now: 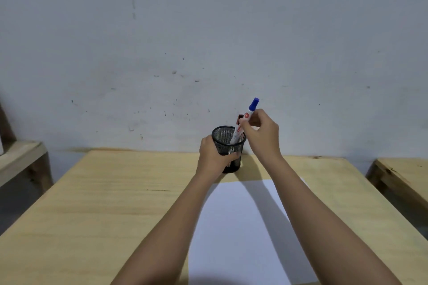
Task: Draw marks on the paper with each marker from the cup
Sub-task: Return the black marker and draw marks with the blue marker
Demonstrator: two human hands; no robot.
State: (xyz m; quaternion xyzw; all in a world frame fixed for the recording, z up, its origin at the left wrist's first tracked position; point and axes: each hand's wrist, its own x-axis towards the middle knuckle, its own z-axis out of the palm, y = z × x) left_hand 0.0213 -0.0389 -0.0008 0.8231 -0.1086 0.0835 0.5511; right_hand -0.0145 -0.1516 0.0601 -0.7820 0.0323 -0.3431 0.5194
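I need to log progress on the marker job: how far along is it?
Nothing looks done: the paper shows no marks. In hand: the left hand steadies the mesh cup while the right hand grips the blue-capped marker, still capped. Left: every mark, including with the other marker in the cup.

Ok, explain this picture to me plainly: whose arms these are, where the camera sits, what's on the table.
There is no machine here. A camera worn on a person's head looks down at their own bare arms. The left hand grips a black mesh cup standing on a wooden table. The right hand holds a blue-capped marker at the cup's rim. Another marker stands in the cup. A blank white sheet of paper lies nearer the person.
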